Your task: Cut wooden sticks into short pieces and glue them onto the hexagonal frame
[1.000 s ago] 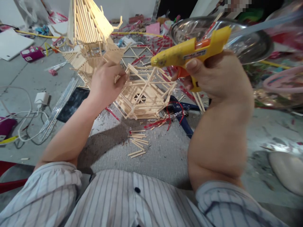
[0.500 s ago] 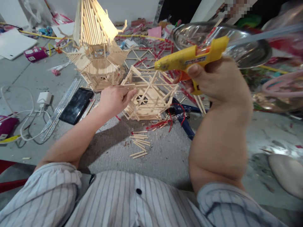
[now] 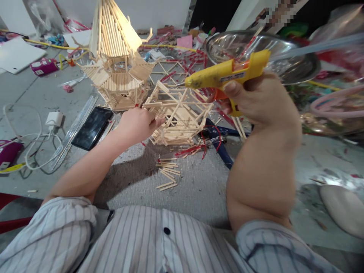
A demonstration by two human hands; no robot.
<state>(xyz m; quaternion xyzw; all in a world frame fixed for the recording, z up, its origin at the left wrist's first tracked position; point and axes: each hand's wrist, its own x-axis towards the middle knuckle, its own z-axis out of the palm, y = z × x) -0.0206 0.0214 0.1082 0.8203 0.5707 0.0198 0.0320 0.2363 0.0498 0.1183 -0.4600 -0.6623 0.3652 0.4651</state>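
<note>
My right grip (image 3: 256, 100) is wrapped around the yellow glue gun (image 3: 227, 72), nozzle aimed left over the stick frame (image 3: 179, 113). My left grip (image 3: 136, 123) pinches the frame's near edge. Loose sticks (image 3: 167, 174) lie just below it on the floor.

The tall pagoda-shaped model of pale wooden sticks (image 3: 115, 57) loses its peak to the top edge; the left hand (image 3: 136, 124) covers the near corner of the low hexagonal stick frame (image 3: 178, 113), its fingertips lost among the sticks. The right hand (image 3: 256, 100) hides the grip of the yellow glue gun (image 3: 224, 74), whose label is too small to read. Bright clutter at far right (image 3: 338, 98) blurs beyond telling, and a pale rounded object (image 3: 341, 206) is cut by the right edge
</note>
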